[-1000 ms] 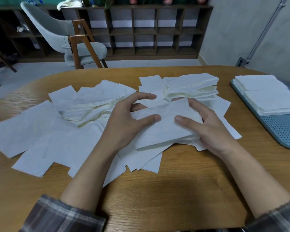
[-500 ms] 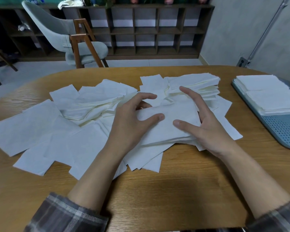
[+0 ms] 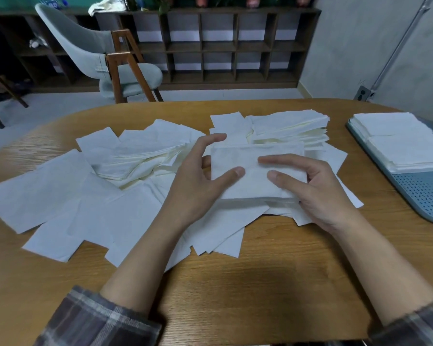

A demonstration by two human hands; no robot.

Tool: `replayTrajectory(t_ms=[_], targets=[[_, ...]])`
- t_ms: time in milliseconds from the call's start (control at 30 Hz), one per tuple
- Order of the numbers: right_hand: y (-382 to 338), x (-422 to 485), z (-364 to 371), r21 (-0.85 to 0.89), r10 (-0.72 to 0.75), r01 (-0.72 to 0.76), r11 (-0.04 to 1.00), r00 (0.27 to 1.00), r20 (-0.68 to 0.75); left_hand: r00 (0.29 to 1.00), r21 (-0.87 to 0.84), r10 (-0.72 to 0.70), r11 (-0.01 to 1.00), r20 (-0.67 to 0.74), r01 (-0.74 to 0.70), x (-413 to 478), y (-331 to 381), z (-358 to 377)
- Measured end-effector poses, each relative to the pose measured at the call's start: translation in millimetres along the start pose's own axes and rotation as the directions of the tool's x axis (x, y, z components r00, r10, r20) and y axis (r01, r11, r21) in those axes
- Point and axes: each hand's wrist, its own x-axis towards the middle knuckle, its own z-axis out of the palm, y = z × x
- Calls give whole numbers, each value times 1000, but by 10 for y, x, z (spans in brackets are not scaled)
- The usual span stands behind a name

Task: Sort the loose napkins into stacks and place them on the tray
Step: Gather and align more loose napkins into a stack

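White napkin stack (image 3: 255,171) squared flat between both hands' grip

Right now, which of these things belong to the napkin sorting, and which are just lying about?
Part of the job:
- small stack held between left hand and right hand
- loose napkins spread over the table
- tray with finished stacks

Just lying about:
- chair
- shelf unit
- wall socket
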Motion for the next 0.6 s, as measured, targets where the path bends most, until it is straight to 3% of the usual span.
replayTrajectory(t_ms=[133, 200, 267, 333, 500, 600], targets=[[58, 24, -30, -105, -8, -8, 994, 988, -153, 986, 362, 163, 922, -42, -137, -2, -96, 73], [81, 41, -40, -120, -2, -21, 993, 983, -186, 979, 392, 178, 897, 100, -204, -31, -96, 83], [87, 42, -40, -141, -6, -20, 990, 984, -181, 945, 467, 108, 849, 307, -248, -66, -96, 112], [96, 44, -37, -159, -9, -18, 987, 986, -167, 917, 544, 84, 782, 390, -303, -84, -120, 139], [82, 37, -36, -156, -7, -19, 988, 987, -163, 926, 453, 138, 841, 351, -297, -42, -150, 82], [70, 33, -36, -163, -1, -23, 986, 990, -144, 948, 343, 120, 913, 294, -222, -23, -122, 18]])
